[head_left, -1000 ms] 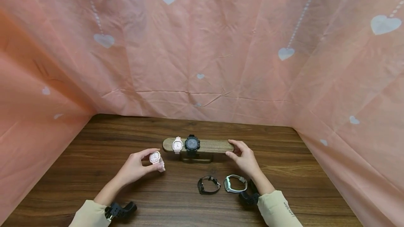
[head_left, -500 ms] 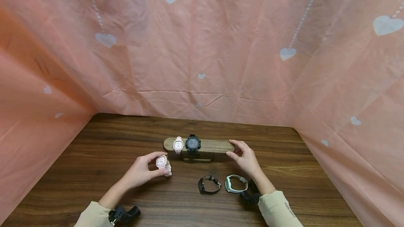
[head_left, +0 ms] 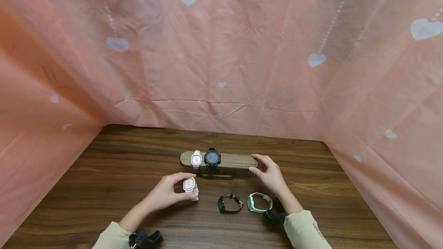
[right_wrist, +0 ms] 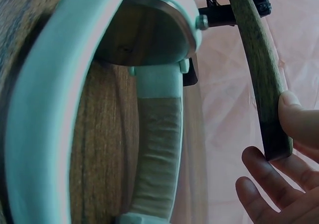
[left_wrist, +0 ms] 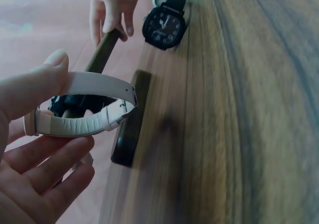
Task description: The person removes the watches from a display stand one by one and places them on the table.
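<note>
My left hand pinches a pale pink wristwatch between thumb and fingers, just above the table and in front of the stand's left end. Its buckled strap forms a closed loop in the left wrist view. My right hand grips the right end of a wooden watch stand, thumb on the near side. On that stand's bar, toward the left, sit another pale pink watch and, beside it, a chunky black watch.
A black watch and a mint-green watch lie on the wooden table in front of the stand, between my forearms. The mint watch is close to my right wrist. A pink curtain with hearts encloses the back and sides.
My left hand has moved rightward and a little toward me, carrying the pink watch to a spot in front of the stand. The right hand keeps its grip on the stand's end.
</note>
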Tool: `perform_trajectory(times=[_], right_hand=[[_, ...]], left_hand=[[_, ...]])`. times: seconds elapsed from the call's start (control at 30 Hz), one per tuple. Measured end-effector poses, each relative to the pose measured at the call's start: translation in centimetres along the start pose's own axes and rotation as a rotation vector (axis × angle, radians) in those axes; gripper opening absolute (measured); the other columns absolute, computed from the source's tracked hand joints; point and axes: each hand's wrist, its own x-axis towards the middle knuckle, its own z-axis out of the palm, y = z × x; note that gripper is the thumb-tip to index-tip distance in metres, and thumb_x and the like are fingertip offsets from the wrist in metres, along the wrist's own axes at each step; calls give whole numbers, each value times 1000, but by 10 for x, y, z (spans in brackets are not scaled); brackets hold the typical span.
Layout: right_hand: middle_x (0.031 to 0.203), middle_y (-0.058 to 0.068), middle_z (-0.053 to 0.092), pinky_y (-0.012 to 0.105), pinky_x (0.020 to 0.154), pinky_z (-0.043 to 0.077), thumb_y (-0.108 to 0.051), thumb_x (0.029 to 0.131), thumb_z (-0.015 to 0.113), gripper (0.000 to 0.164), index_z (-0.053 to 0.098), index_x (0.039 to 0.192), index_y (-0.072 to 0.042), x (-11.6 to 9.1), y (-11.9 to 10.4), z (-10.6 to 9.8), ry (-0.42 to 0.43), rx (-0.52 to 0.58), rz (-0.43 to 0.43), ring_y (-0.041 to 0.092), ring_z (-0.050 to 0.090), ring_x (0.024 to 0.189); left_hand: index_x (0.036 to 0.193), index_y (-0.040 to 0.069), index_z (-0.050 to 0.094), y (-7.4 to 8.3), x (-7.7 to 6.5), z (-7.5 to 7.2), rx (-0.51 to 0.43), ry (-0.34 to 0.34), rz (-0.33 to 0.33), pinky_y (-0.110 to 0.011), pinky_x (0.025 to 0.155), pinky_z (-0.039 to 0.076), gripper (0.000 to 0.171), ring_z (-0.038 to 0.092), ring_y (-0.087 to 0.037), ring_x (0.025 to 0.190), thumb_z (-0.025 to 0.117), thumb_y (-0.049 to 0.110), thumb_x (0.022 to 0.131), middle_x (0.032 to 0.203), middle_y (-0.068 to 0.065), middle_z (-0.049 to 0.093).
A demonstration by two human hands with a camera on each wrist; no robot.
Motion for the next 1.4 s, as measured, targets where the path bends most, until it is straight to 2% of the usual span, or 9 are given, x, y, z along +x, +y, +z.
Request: perform_trajectory(times=[0.07, 0.17, 0.27, 0.57, 0.73, 1.0, 1.23, 1.4], right_hand=[[91, 4, 58, 34, 68, 50, -12, 76, 76, 46, 61, 120, -5, 0, 1, 0, 1, 7, 5, 17, 56, 76], [90, 4, 58, 33, 67, 49, -13, 76, 76, 46, 61, 119, -5, 0, 1, -1, 1, 5, 3, 17, 55, 76], [89, 3, 57, 34, 67, 49, -13, 76, 77, 47, 61, 119, -5, 0, 1, -1, -2, 1, -5, 17, 54, 76], [90, 3, 57, 31, 67, 48, -12, 76, 77, 47, 61, 119, -4, 2, 1, -1, -13, -5, -7, 17, 54, 76], [91, 4, 57, 32, 67, 48, -11, 76, 76, 47, 60, 120, -4, 1, 2, -2, -18, -8, -4, 17, 55, 77], [91, 5, 57, 38, 69, 49, -9, 77, 75, 46, 60, 120, -3, 0, -1, -2, -18, -6, -9, 19, 55, 78], [92, 5, 57, 37, 70, 49, -8, 78, 74, 45, 60, 120, -3, -1, -2, -2, -17, -9, -8, 19, 56, 80], [93, 5, 57, 38, 73, 50, -7, 78, 74, 45, 59, 120, -3, -1, -2, -2, -17, -8, -14, 20, 57, 82]], left_hand=[[116, 9, 63, 2, 1, 3, -13, -19, -4, -38, 84, 50, 50, 60, -13, 96, 79, 29, 74, 108, -5, 65], [116, 5, 62, 5, 1, 8, -23, -44, -8, -39, 84, 49, 50, 60, -13, 96, 78, 30, 75, 107, -1, 65], [116, 6, 62, 6, 0, 12, -25, -54, -3, -38, 85, 49, 52, 59, -12, 96, 77, 33, 75, 107, 1, 65], [116, 6, 62, 9, 2, 28, -9, -51, 54, -35, 88, 47, 53, 58, -13, 100, 78, 35, 74, 110, -5, 65], [118, 7, 61, 9, 0, 34, -13, -68, 55, -36, 84, 49, 55, 59, -8, 96, 77, 36, 74, 108, 0, 66], [119, 7, 60, 5, -4, 37, -31, -89, 65, -31, 84, 49, 55, 60, -7, 95, 75, 38, 75, 106, 4, 65], [118, 5, 62, 1, -9, 35, 19, -74, 98, -32, 88, 48, 54, 59, -15, 103, 73, 38, 76, 112, -2, 65], [116, 5, 63, -1, -12, 32, 14, -80, 47, -32, 88, 48, 55, 59, -13, 102, 75, 39, 75, 110, 1, 65]])
